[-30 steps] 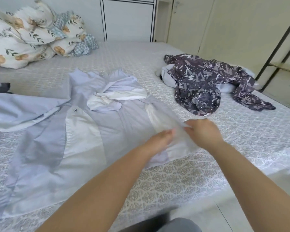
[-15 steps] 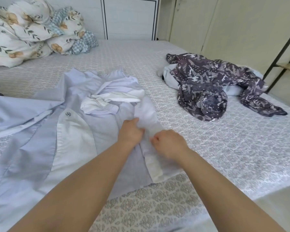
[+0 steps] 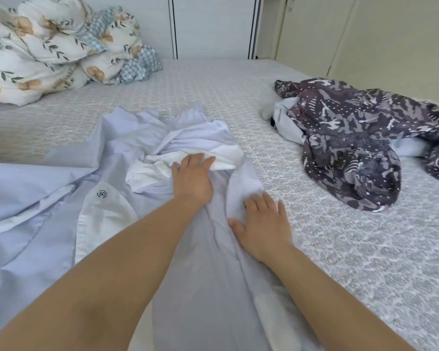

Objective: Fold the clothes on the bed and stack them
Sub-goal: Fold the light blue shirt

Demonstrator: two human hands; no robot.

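Pale blue shirt (image 3: 61, 198) spread across near side of bed (image 3: 340, 249), collar end bunched into white folds, right front panel turned inward. Left hand (image 3: 192, 177) laid flat on fabric, fingertips touching or pressing into bunched white section (image 3: 226, 158); firm grasp of anything cannot be confirmed. Right hand (image 3: 264, 229) flat, fingers spread, pressing turned-in panel edge; nothing grasped. Step judged in hand: smoothing of 1st lengthwise fold. Next move likely requires flattening of bunched collar area, then folding of left side and sleeve inward. Patterned dark garment (image 3: 352, 138) heaped well apart to right, unfolded. No stack visible. Floral bedding (image 3: 48, 46) piled at far left.
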